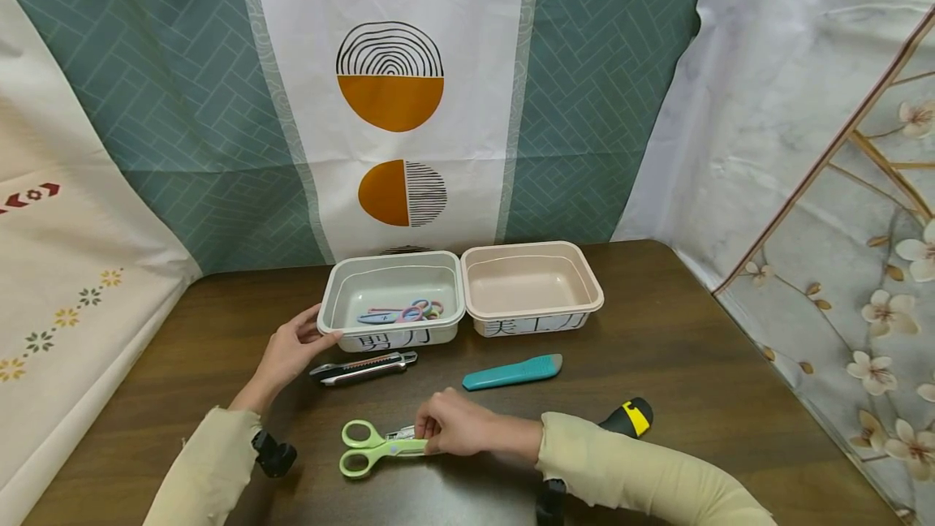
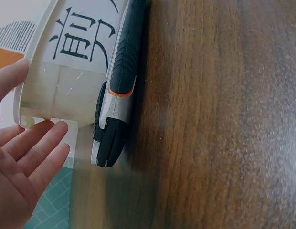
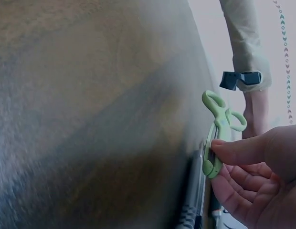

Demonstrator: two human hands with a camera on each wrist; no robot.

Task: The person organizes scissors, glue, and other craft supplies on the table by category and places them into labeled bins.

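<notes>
My right hand (image 1: 460, 424) pinches light green scissors (image 1: 368, 449) near the blade end, between thumb and fingers. The finger loops point left in the head view; the right wrist view shows the scissors (image 3: 219, 121) close over the table. A silver object (image 1: 400, 433) beside the blades is partly hidden by that hand. My left hand (image 1: 292, 351) holds the front left corner of a pale green container (image 1: 394, 339), thumb (image 2: 14, 76) at its rim and fingers on the side. Small scissors (image 1: 412, 312) lie inside. A black-and-silver utility knife (image 1: 365, 368) lies before the container.
Right of the green container stands a beige one (image 1: 532, 291), its front labelled too. A teal utility knife (image 1: 513, 372) lies before it. A black-and-yellow handle (image 1: 631, 417) shows behind my right sleeve. Patterned cloth (image 1: 599, 104) hangs behind the wooden table (image 1: 657, 331).
</notes>
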